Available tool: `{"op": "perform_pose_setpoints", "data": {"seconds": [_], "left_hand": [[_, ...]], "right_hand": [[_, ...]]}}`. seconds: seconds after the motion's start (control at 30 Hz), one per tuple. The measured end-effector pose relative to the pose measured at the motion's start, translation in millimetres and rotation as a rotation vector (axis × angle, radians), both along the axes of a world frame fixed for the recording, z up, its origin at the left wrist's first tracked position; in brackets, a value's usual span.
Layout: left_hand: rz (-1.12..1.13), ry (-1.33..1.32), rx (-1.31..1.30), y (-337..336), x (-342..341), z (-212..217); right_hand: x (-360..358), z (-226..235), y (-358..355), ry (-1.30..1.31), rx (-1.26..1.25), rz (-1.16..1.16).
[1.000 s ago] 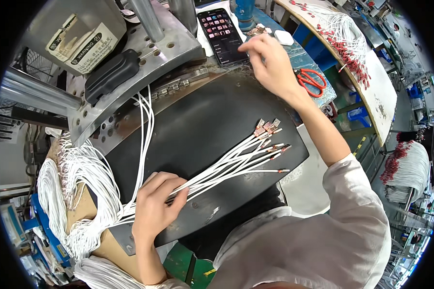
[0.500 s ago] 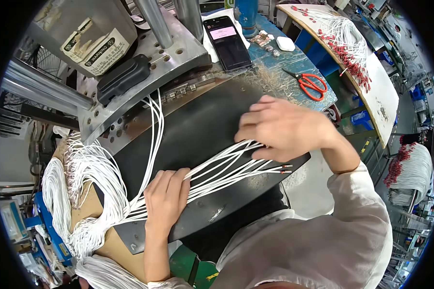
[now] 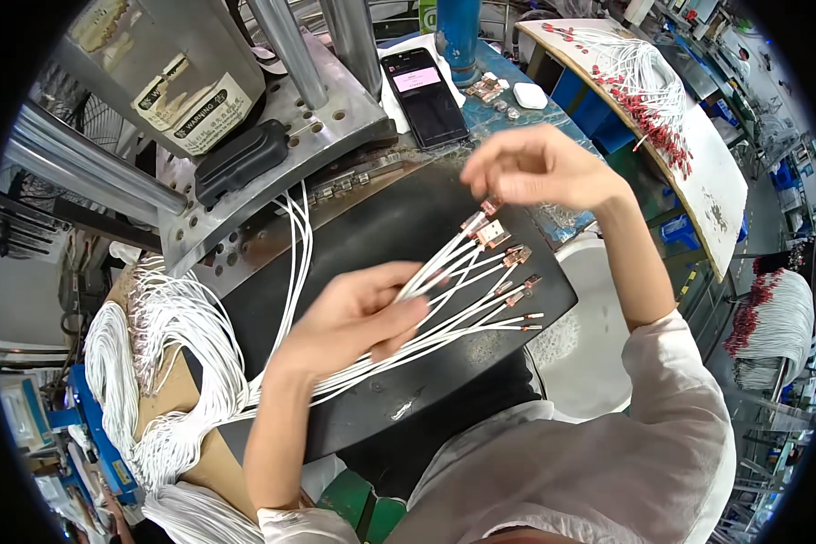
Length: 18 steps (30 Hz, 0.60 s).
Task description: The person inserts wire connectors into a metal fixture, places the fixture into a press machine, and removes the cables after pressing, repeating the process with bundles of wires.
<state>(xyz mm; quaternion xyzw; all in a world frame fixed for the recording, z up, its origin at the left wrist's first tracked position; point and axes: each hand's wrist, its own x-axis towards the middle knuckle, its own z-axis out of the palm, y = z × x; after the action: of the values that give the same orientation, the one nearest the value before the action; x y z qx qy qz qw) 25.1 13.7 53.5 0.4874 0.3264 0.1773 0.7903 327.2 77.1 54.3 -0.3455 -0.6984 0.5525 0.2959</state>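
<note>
Mat (image 3: 363, 227) at centre, wires (image 3: 444, 313) fanned across it, terminals (image 3: 503, 258) toward the right. Left hand (image 3: 354, 317) on the wires; right hand (image 3: 535, 168) above the terminals. Wire bundle (image 3: 154, 363) left of mat. Phone (image 3: 423, 95) behind; press base (image 3: 281, 145) behind-left.

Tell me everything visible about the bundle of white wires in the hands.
The bundle of white wires is thin, white-insulated, with copper-coloured terminals at the fanned-out right ends. The left hand grips its middle above the black mat; the right hand pinches one terminal. Leftward it trails to a larger white coil.
</note>
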Motion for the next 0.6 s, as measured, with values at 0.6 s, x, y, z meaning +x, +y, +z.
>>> {"op": "perform_pose_setpoints", "data": {"seconds": [0.6], "left_hand": [[0.581, -0.089, 0.007, -12, -12, -48]], "right_hand": [[-22, -80, 146, -0.503, 1.12, -0.897]]}}
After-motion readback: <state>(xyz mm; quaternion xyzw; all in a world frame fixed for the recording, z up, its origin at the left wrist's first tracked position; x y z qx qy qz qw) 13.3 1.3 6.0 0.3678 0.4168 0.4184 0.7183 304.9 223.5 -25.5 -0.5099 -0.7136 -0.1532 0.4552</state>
